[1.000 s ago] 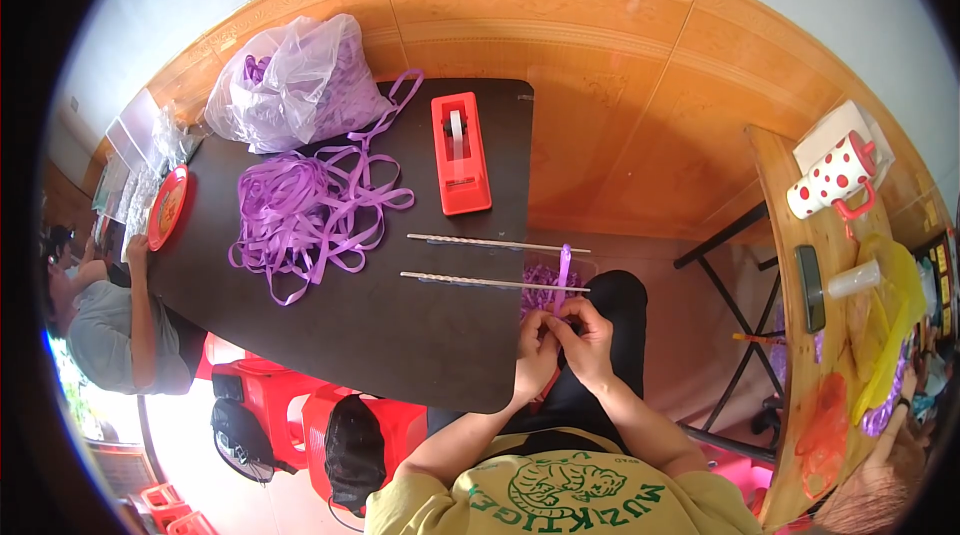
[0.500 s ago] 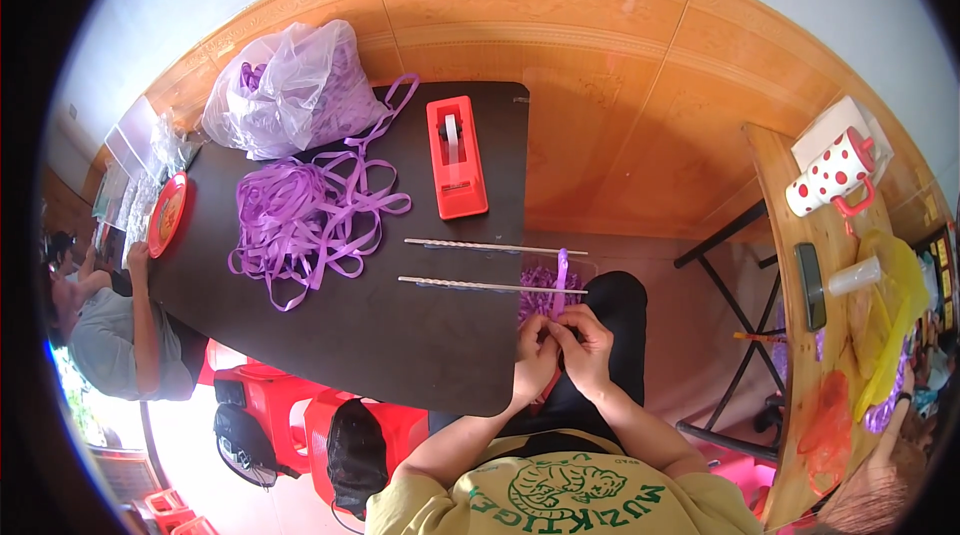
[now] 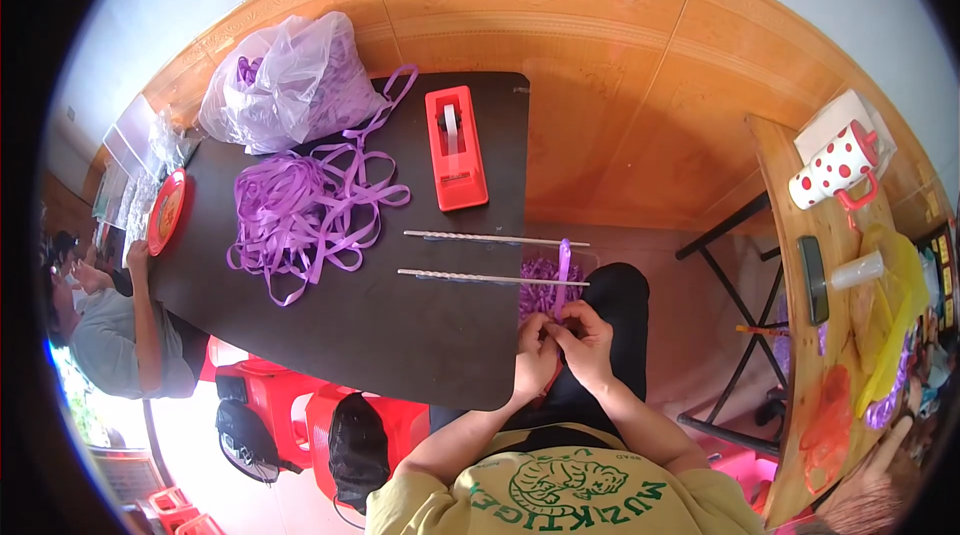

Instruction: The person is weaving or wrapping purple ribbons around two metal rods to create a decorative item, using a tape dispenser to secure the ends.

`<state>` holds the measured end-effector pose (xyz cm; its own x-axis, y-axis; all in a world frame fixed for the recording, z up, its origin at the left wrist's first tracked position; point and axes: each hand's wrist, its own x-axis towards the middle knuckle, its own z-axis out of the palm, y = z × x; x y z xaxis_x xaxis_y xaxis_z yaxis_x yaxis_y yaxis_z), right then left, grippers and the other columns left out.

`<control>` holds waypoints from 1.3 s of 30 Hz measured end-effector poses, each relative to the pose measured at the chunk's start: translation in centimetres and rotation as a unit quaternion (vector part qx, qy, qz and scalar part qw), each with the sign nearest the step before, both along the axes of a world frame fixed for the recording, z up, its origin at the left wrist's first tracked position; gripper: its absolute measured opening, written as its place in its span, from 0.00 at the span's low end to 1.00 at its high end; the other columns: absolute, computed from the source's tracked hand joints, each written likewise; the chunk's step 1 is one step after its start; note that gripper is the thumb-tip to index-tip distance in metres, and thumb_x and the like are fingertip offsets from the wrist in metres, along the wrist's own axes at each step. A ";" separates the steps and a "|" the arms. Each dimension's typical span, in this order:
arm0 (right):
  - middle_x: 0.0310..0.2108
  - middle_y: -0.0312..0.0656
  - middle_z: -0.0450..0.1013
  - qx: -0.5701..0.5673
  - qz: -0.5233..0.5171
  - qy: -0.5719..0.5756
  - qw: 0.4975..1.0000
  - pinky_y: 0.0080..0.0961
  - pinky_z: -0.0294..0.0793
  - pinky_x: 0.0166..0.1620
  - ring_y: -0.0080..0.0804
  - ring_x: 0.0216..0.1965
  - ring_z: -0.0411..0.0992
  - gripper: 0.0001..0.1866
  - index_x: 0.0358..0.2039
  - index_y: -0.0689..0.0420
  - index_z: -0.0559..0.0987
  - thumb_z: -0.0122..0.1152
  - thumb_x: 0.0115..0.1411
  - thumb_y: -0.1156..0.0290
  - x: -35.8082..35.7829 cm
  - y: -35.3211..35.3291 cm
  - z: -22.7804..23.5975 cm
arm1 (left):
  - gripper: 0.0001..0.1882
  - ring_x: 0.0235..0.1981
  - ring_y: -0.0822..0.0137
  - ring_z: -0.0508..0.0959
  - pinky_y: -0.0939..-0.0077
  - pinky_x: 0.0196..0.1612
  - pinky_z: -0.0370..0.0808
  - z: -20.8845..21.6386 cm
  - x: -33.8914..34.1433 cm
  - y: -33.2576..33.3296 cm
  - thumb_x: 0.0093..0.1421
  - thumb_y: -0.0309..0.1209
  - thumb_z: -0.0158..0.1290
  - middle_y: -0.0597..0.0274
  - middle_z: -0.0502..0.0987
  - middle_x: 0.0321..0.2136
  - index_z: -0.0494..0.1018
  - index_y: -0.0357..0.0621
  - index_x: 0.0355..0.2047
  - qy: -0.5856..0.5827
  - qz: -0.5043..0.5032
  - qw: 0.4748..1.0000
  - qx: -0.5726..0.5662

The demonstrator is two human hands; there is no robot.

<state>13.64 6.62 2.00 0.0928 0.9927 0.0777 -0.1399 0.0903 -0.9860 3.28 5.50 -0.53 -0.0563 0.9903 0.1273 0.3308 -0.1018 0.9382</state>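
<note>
Two thin twisted metal rods (image 3: 470,237) lie side by side and stick out past the table's right edge. A purple ribbon (image 3: 564,265) hangs across their outer ends and runs down to my fingers. My left hand (image 3: 537,355) and my right hand (image 3: 586,343) meet just below it, close to the table edge, both closed in a pinch on the ribbon's lower part. Their fingertips nearly touch, and what lies between them is mostly hidden. Under the rods, a container (image 3: 588,262) holds a heap of purple ribbon pieces (image 3: 540,273).
The dark table (image 3: 420,335) bears a tangled ribbon pile (image 3: 300,210), a plastic bag of ribbon (image 3: 290,85) and a red tape dispenser (image 3: 460,187). A person (image 3: 130,335) sits at left by a red plate (image 3: 167,213). Rightward stands a wooden table (image 3: 775,170) with a dotted tumbler (image 3: 832,167).
My fingers have shifted slightly at the ribbon, still pinched together. The whole view has tilted a little. The rods, tape dispenser and ribbon pile keep their places on the table.
</note>
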 end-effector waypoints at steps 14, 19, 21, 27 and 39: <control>0.31 0.34 0.72 -0.045 -0.033 0.063 0.996 0.11 0.67 0.28 0.13 0.28 0.68 0.13 0.37 0.60 0.72 0.61 0.53 0.85 -0.5 -1.1 0.2 | 0.04 0.24 0.73 0.75 0.77 0.29 0.72 2.2 -0.2 -1.4 0.57 0.21 0.51 0.62 0.75 0.21 0.71 0.37 0.34 -0.080 -0.011 0.995 -0.067; 0.27 0.34 0.73 -0.063 -0.011 0.050 0.997 0.11 0.66 0.26 0.14 0.25 0.68 0.07 0.35 0.62 0.74 0.60 0.55 0.83 0.2 -1.5 0.9 | 0.02 0.20 0.77 0.73 0.82 0.23 0.69 4.4 -0.6 -1.8 0.59 0.22 0.51 0.65 0.73 0.19 0.70 0.38 0.32 -0.150 -0.041 0.980 -0.120; 0.25 0.33 0.72 -0.108 0.056 0.140 0.983 0.11 0.65 0.25 0.14 0.23 0.68 0.03 0.32 0.63 0.76 0.59 0.56 0.81 0.7 -1.5 1.0 | 0.01 0.19 0.79 0.72 0.84 0.21 0.68 4.4 -0.7 -1.9 0.60 0.23 0.51 0.65 0.73 0.19 0.70 0.38 0.32 -0.188 -0.060 0.968 -0.157; 0.29 0.35 0.72 -0.154 0.078 0.204 0.964 0.13 0.65 0.34 0.17 0.30 0.68 0.02 0.28 0.65 0.77 0.56 0.57 0.83 1.1 -1.7 2.7 | 0.03 0.18 0.82 0.68 0.88 0.19 0.64 4.1 -0.7 -2.7 0.62 0.26 0.50 0.69 0.71 0.20 0.70 0.40 0.32 -0.339 -0.094 0.918 -0.184; 0.24 0.34 0.71 -0.146 0.078 0.117 0.979 0.14 0.67 0.32 0.17 0.27 0.68 0.04 0.25 0.63 0.75 0.57 0.57 0.83 1.1 -1.6 4.9 | 0.31 0.48 0.51 0.69 0.67 0.48 0.71 12.2 -1.9 -4.9 0.50 0.21 0.59 0.40 0.62 0.52 0.61 0.34 0.55 0.111 -0.156 0.981 0.030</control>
<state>14.72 5.06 6.88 -0.0813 0.9727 -0.2175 -0.3543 -0.2322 -0.9058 1.38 0.64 11.69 0.2847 0.9449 0.1615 0.4694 -0.2843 0.8360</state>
